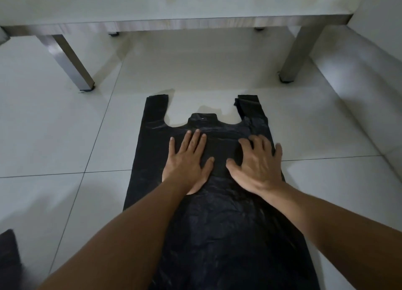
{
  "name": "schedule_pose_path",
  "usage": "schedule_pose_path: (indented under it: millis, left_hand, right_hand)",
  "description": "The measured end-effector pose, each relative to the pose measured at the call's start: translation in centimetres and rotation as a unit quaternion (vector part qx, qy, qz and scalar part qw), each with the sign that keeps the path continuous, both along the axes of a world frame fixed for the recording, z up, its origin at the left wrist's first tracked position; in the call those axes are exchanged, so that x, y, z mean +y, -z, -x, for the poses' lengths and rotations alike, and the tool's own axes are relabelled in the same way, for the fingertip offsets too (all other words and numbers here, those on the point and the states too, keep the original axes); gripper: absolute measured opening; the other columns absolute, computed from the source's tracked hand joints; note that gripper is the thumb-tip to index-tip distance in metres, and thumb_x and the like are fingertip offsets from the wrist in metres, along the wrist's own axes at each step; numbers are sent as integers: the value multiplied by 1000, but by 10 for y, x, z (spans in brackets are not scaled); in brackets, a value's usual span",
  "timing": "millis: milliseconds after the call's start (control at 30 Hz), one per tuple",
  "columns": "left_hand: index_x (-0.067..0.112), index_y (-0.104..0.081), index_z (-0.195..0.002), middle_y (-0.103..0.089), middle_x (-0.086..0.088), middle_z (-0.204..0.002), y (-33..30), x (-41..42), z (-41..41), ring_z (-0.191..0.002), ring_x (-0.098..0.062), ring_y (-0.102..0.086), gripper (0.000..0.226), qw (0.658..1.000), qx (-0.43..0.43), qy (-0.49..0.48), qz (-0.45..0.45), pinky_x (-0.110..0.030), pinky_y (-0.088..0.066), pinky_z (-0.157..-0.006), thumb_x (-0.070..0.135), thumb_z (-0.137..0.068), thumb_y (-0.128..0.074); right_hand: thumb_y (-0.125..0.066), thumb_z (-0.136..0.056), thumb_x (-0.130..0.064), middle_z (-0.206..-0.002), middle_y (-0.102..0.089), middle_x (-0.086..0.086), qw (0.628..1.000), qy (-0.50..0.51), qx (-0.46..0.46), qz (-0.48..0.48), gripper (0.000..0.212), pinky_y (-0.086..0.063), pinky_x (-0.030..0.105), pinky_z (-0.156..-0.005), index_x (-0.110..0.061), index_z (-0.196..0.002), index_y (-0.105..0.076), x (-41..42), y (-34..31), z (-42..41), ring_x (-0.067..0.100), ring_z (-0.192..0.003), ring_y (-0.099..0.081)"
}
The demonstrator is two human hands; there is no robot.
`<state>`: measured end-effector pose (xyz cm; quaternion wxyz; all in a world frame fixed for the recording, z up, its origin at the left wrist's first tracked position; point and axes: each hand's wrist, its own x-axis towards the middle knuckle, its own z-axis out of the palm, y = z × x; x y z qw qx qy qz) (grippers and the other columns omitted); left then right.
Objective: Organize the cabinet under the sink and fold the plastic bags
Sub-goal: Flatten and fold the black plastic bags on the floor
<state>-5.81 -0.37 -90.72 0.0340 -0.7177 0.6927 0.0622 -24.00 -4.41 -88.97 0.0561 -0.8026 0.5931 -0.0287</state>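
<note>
A black plastic bag [217,220] lies spread flat on the white tiled floor, its two handle loops pointing away from me. My left hand [187,159] presses flat on the bag's upper middle, fingers straight and together. Beside it, my right hand [256,161] rests flat on the bag's upper right part with fingers spread. Both forearms reach in from the bottom edge and cover part of the bag.
A low white table [195,22] with metal legs [71,63] stands just beyond the bag's handles, small items on its top. A white wall or ledge [369,76] runs along the right. Another dark object [9,250] lies at the lower left corner.
</note>
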Motion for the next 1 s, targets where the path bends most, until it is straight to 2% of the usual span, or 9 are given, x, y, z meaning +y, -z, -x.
schedule_pose_path:
  millis: [67,200,267,333,400,567,733,900,1000]
  left_hand:
    - [23,16,-153,20,3,-160,-1,0,0,-146,-17,21,73,1000,1,-2,-4,-54,6,-118,61,-93,-2]
    - [23,17,-153,21,3,-160,-3,1,1,-146,-16,22,71,1000,-1,-7,2,-53,7,-118,59,-95,-4]
    - [22,17,-152,21,3,-160,-3,1,2,-146,-16,23,71,1000,-3,-8,2,-53,7,-118,59,-95,-3]
    - [22,17,-152,22,3,-160,-3,1,2,-146,-16,23,71,1000,-2,-9,4,-53,7,-118,59,-94,-3]
    - [22,17,-152,22,3,-160,-3,1,2,-146,-16,23,72,1000,-1,-9,6,-53,7,-118,59,-94,-3]
    - [23,18,-152,24,3,-159,-1,1,2,-146,-16,24,72,1000,1,-7,10,-53,8,-118,60,-95,-4]
    - [23,20,-151,26,3,-158,-2,1,1,-145,-16,26,71,1000,2,-8,9,-53,9,-118,60,-95,-4]
    - [23,20,-151,26,4,-159,-2,1,1,-145,-16,26,72,1000,3,-7,7,-53,9,-118,61,-94,-2]
    - [23,20,-151,25,4,-159,-1,1,1,-145,-16,25,72,1000,4,-6,10,-53,8,-118,61,-94,-2]
  right_hand:
    - [-36,-91,-60,-161,-19,7,1000,-27,-3,0,69,-9,58,-119,-23,-150,-30,-22,-1,0,28,-149,-11]
    - [-17,-96,-66,-165,6,1,995,-36,30,-91,73,1,56,-120,-28,-157,-4,-59,10,8,27,-152,8]
    - [-20,-97,-63,-165,-7,4,998,-27,15,-54,68,-4,57,-119,-27,-155,-18,-68,10,10,28,-151,-3]
    - [-33,-99,-51,-152,-36,12,998,3,-53,36,56,-22,54,-116,-17,-142,-43,-79,2,7,31,-142,-30]
    - [-43,-98,-42,-136,-50,14,989,57,-111,77,48,-36,48,-105,-10,-134,-49,-98,-10,-1,32,-126,-45]
    - [-63,-84,-49,-139,-43,14,945,229,-209,-106,76,-41,50,-104,-9,-141,-34,-150,-34,-16,35,-127,-45]
    - [-76,-79,-41,-137,-44,15,947,231,-198,-100,79,-45,46,-101,-8,-139,-36,-163,-24,-19,35,-124,-48]
    - [-81,-77,-23,-118,-54,8,877,293,-366,-99,68,-46,27,-76,-2,-130,-45,-178,-29,-12,22,-100,-54]
    - [-88,-66,-20,-112,-63,5,801,316,-476,-176,65,-55,30,-81,2,-119,-58,-194,-35,-9,20,-94,-62]
